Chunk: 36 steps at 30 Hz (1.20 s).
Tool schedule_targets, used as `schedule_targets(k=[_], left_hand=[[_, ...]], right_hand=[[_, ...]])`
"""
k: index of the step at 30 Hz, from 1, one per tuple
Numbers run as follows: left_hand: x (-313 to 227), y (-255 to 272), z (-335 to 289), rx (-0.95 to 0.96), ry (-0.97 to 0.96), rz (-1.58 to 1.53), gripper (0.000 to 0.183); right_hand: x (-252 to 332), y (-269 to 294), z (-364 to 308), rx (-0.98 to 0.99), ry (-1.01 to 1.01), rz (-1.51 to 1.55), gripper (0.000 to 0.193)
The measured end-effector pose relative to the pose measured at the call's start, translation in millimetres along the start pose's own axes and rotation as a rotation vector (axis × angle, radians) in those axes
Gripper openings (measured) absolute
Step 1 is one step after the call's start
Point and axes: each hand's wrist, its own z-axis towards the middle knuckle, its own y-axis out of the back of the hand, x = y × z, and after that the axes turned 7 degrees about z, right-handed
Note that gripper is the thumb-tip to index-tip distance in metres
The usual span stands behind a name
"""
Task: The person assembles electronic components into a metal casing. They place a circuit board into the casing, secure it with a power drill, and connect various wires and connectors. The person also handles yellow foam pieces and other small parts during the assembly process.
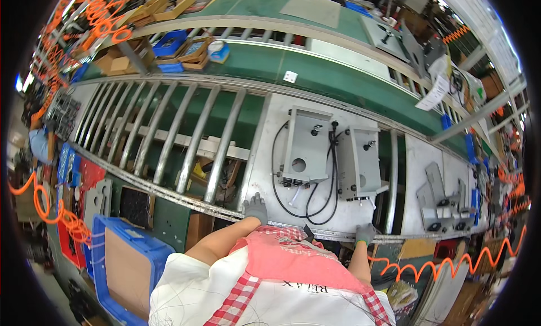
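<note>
L. box & R. box on board, fittings mtd.; cable loose, so wk. judged incomplete. L. hand: fingers spread, nothing gripped, near-left corner. R. hand: near edge, grip can't tell.

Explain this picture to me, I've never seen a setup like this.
It's one downward view from a wide fisheye camera on a person's head, so straight edges bend. No robot here: the grey-gloved left hand and grey-gloved right hand are the person's own. On a flat whitish board between metal rollers sit two boxy grey metal housings with looping black cables. The left is open at the board's near left corner; the right is at its near edge, its grip unclear.
</note>
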Motion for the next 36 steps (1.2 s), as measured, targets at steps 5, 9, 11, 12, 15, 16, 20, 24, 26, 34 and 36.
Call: schedule_targets(k=[5,9,11,12,15,16,20,24,26,34,36], left_hand=[[-3.1,-16.7,11.0,-0.024,0.043,0.116,0.062],[8.4,2.5,-3.3,-0.035,-0.017,0.106,0.062],[12.6,8.2,-8.7,-0.008,-0.002,0.112,0.063],[15.2,13.8,-8.8,0.0,-0.004,0.117,0.064],[38.5,20.3,-8.0,0.02,0.075,0.167,0.066],[50.5,21.3,-6.0,0.023,0.128,0.177,0.068],[135.2,14.3,10.7,0.026,0.289,0.133,0.062],[217.4,26.4,12.1,0.143,0.487,0.148,0.037],[218.2,36.9,1.4,0.064,0.597,-0.063,0.037],[151.2,12.1,-21.5,-0.174,0.813,-0.206,0.036],[120.3,11.4,-16.8,-0.219,0.785,-0.126,0.038]], right_hand=[[31.0,12.5,1.1,-0.045,-0.108,-0.015,0.057],[-12.6,-3.5,55.4,-0.033,-0.194,0.207,0.05],[1.1,11.4,60.7,0.059,-0.114,0.103,0.05],[-8.5,4.9,70.1,0.059,-0.092,0.064,0.044],[-10.0,-9.2,73.5,0.307,0.004,0.062,0.04],[-6.0,-21.3,66.4,0.309,-0.027,0.263,0.033],[32.4,-52.4,10.6,0.702,-0.144,0.64,0.022],[92.8,-78.9,-54.8,0.931,-0.348,0.918,0.013],[127.6,-81.3,-89.3,1.108,-0.276,0.841,0.019],[239.3,-96.3,-149.7,1.846,0.015,0.485,0.035],[235.6,-109.1,-118.8,1.485,0.59,0.315,0.033]])
